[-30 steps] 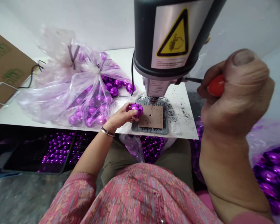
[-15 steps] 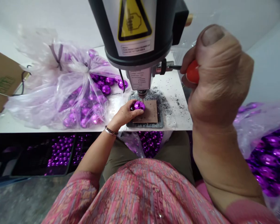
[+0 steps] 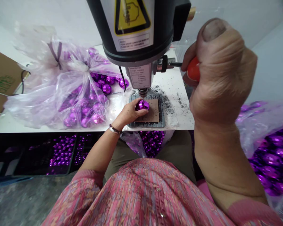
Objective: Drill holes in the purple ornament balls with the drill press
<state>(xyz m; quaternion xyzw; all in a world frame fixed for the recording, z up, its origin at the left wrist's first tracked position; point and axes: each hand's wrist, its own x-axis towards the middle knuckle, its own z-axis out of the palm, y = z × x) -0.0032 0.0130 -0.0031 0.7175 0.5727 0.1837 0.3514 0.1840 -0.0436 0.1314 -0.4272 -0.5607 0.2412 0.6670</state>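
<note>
Between the thumb and fingers of my left hand (image 3: 130,112) is a shiny purple faceted ball (image 3: 142,105). It rests on a brown square board (image 3: 153,111) that lies on the grey base plate (image 3: 162,121) of a drill press (image 3: 136,50). Right above the ball hangs the chuck (image 3: 142,92); whether a bit touches the ball I cannot tell. My right hand (image 3: 223,69) is closed around the red knob (image 3: 193,69) of the press's feed lever, raised at the right of the machine.
Clear plastic bags of purple balls (image 3: 82,103) lie on the white table (image 3: 115,121) at left. Dark shavings (image 3: 169,105) surround the base. Below the edge are black crates (image 3: 61,153) and a bag of balls (image 3: 152,142). Another full bag (image 3: 271,160) stands right; a cardboard box (image 3: 1,80) is far left.
My left hand has shifted the purple ball slightly right, beneath the chuck. My right hand stays on the lever knob at about the same height. The view has tilted a little.
</note>
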